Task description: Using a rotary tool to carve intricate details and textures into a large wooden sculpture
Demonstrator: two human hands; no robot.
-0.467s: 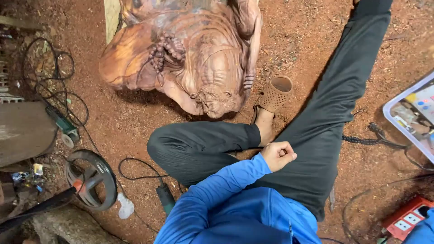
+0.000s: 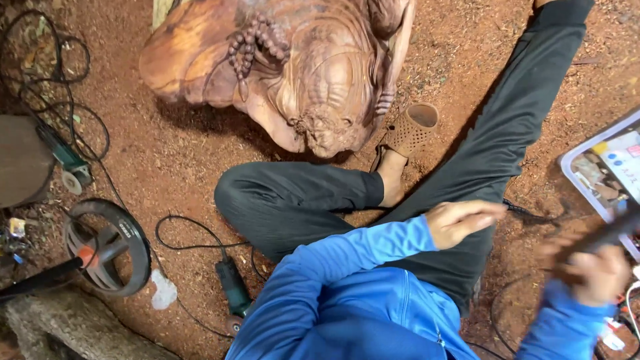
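Both hands hover near the carved wooden sculpture [image 2: 293,73]: the left hand [image 2: 460,221], fingers loosely extended and empty, over the dark-trousered thigh, the blurred right hand [image 2: 593,270] clenched around a dark tool [image 2: 603,235] beside the plastic tray [image 2: 575,167].

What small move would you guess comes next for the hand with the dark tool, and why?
Probably swing the right hand and its dark tool toward the carving. The hand is blurred off at the right, beside the tray, far from the wood; the left hand is empty.
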